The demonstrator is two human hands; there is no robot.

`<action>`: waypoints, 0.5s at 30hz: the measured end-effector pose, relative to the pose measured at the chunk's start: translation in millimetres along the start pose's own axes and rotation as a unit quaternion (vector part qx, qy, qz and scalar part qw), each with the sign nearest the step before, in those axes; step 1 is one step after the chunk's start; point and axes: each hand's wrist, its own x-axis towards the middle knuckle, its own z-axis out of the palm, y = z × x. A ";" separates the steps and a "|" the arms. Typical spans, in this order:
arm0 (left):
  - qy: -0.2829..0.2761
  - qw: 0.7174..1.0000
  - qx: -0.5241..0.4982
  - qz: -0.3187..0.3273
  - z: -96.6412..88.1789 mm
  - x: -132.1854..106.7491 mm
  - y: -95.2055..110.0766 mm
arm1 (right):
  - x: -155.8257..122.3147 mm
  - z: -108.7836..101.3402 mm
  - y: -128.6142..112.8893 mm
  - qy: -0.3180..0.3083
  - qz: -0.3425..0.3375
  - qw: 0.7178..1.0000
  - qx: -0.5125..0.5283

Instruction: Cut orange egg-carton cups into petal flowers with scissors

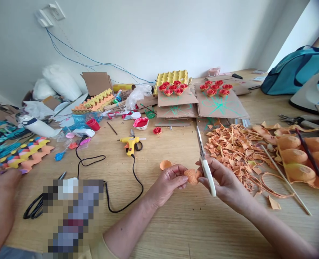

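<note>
My left hand (pixel 172 181) pinches a small orange egg-carton cup (pixel 192 176) between thumb and fingers, just above the table. In my right hand (pixel 224 180) are scissors (pixel 208 176) with white handles, their blades pointing up and away from me. Fingertips of the right hand also touch the cup's right edge. A second orange cup (pixel 165 165) rests on the table just beyond my left hand. To the right of my hands lies a heap of orange carton scraps (pixel 232 151). Beside it sits an orange egg carton (pixel 296 158) with a dark brush across it.
A yellow glue gun (pixel 131 144) with a black cord lies left of centre. Red paper flowers (pixel 215 87) stand on cardboard sheets (pixel 221 106) at the back. Near them are a bowl of red paint (pixel 141 123) and one red flower (pixel 157 130). Another person's arm (pixel 0 201) reaches in at left.
</note>
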 end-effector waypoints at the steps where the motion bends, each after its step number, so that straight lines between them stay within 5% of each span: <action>1: -0.002 1.000 -0.027 -0.006 -1.2 -1.0 -1.6 | 0.2 0.5 0.6 0.004 0.003 1.000 -0.007; 6: -0.011 0.995 -0.098 -0.011 -4.7 -3.8 -4.9 | 0.6 2.6 2.0 0.008 0.011 1.000 0.018; 15: -0.027 1.000 -0.004 -0.014 -5.9 -2.3 -11.9 | -3.0 6.1 3.2 -0.005 0.012 1.000 0.011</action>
